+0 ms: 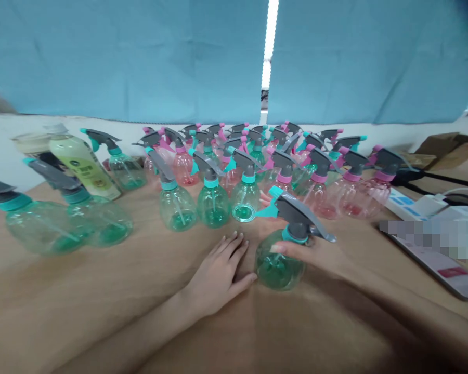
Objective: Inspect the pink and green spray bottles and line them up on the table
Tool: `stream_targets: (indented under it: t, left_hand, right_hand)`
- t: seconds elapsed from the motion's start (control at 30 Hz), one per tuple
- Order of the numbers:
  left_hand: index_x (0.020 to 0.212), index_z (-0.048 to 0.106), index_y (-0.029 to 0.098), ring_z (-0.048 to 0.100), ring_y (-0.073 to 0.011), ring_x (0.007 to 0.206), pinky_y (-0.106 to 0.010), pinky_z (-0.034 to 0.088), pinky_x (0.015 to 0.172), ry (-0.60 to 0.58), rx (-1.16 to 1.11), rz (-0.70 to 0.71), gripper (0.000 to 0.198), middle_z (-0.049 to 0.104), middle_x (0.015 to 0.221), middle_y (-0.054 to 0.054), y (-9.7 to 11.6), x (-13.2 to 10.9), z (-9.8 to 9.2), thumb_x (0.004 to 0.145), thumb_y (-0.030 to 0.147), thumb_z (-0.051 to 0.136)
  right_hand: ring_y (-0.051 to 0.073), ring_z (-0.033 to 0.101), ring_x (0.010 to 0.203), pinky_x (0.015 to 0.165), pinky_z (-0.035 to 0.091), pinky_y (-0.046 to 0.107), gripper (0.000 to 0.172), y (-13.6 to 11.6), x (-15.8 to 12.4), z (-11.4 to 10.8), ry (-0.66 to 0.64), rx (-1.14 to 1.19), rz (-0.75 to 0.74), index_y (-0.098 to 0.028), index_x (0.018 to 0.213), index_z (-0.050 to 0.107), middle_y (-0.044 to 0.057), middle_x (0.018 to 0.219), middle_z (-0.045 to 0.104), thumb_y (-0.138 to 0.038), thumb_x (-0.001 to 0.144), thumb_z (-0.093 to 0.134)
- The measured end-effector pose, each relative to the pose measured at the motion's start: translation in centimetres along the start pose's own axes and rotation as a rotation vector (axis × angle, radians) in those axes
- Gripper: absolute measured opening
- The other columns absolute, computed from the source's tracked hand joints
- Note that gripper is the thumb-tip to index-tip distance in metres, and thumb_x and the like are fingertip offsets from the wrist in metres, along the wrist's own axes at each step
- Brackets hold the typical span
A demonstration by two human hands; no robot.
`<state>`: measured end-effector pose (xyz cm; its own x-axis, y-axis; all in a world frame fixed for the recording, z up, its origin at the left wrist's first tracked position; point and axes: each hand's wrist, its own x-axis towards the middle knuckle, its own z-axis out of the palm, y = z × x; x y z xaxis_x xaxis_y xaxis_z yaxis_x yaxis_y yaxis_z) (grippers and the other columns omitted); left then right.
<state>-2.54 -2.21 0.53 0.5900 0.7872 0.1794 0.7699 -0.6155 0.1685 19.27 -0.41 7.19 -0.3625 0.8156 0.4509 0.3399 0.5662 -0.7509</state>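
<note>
A clear green spray bottle (280, 266) with a teal collar and grey trigger head is gripped by my right hand (315, 254). Its thumb crosses the bottle just below the collar, and the other fingers are mostly hidden behind it. Flat on the wooden table, my left hand (220, 275) has its fingers stretched out and holds nothing; its thumb tip points toward the held bottle. Just beyond it stand a green spray bottle (213, 208) and another green spray bottle (245, 200). To the right of these is a row of pink spray bottles (351, 197).
More spray bottles (183, 166) crowd the back. At left are two green spray bottles (39, 228) and a pale green labelled bottle (83, 163). A phone (432, 259), a power strip (403, 205) with cables and cardboard (448, 153) lie right. A blue cloth (140, 57) hangs behind.
</note>
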Motion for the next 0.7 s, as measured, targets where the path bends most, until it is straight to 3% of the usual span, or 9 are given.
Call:
stream_targets:
  t: [0.1, 0.17, 0.37, 0.5, 0.57, 0.7]
  left_hand:
    - [0.137, 0.044, 0.006, 0.033, -0.0283, 0.136, -0.045, 0.028, 0.111, 0.017, -0.003, 0.006, 0.060, 0.041, 0.145, -0.019, -0.1, -0.6, -0.1, 0.095, 0.048, 0.049]
    - [0.136, 0.046, 0.006, 0.034, -0.0276, 0.136, -0.044, 0.027, 0.111, 0.028, -0.003, 0.007, 0.057, 0.043, 0.144, -0.018, -0.4, -1.3, -0.2, 0.095, 0.045, 0.050]
    - [0.135, 0.049, 0.010, 0.038, -0.0259, 0.134, -0.043, 0.030, 0.110, 0.073, 0.017, -0.035, 0.049, 0.045, 0.143, -0.013, -2.0, -5.9, -1.5, 0.096, 0.040, 0.049]
    - [0.135, 0.049, 0.011, 0.043, -0.0294, 0.130, -0.048, 0.034, 0.107, 0.120, 0.051, -0.132, 0.050, 0.047, 0.141, -0.014, -4.0, -11.4, -2.7, 0.097, 0.043, 0.046]
    - [0.136, 0.049, 0.017, 0.046, -0.0292, 0.128, -0.048, 0.036, 0.106, 0.189, 0.084, -0.210, 0.050, 0.050, 0.140, -0.010, -5.1, -14.5, -3.1, 0.096, 0.047, 0.046]
    - [0.138, 0.046, 0.020, 0.044, -0.0280, 0.130, -0.047, 0.036, 0.107, 0.281, 0.094, -0.329, 0.050, 0.048, 0.142, -0.008, -6.3, -19.4, -3.7, 0.097, 0.049, 0.043]
  right_hand:
    - [0.022, 0.062, 0.089, 0.076, 0.053, 0.036, 0.049, 0.5, -1.6, -0.3, 0.066, -0.204, -0.027, -0.026, 0.118, 0.053, 0.003, 0.099, 0.064, -0.043, 0.075, 0.070]
    - [0.025, 0.060, 0.100, 0.086, 0.050, 0.041, 0.052, 0.8, -2.7, -0.6, 0.120, -0.344, -0.044, -0.027, 0.118, 0.053, 0.005, 0.110, 0.063, -0.044, 0.073, 0.073]
    - [0.029, 0.064, 0.092, 0.077, 0.053, 0.045, 0.035, -0.4, -3.1, 0.6, 0.068, -0.440, -0.004, -0.023, 0.100, 0.060, 0.007, 0.097, 0.068, -0.048, 0.077, 0.067]
    - [0.028, 0.062, 0.099, 0.084, 0.050, 0.047, 0.037, -3.4, -1.1, 4.6, -0.018, -0.366, -0.082, -0.023, 0.103, 0.060, 0.007, 0.108, 0.067, -0.050, 0.077, 0.066]
    - [0.027, 0.062, 0.096, 0.083, 0.050, 0.046, 0.044, -4.9, 0.2, 7.5, -0.054, -0.349, -0.119, -0.020, 0.105, 0.059, 0.007, 0.102, 0.067, -0.053, 0.076, 0.067]
    - [0.028, 0.058, 0.108, 0.091, 0.047, 0.045, 0.055, -7.1, 3.4, 13.7, -0.118, -0.257, -0.194, -0.016, 0.115, 0.055, 0.012, 0.112, 0.064, -0.055, 0.077, 0.064]
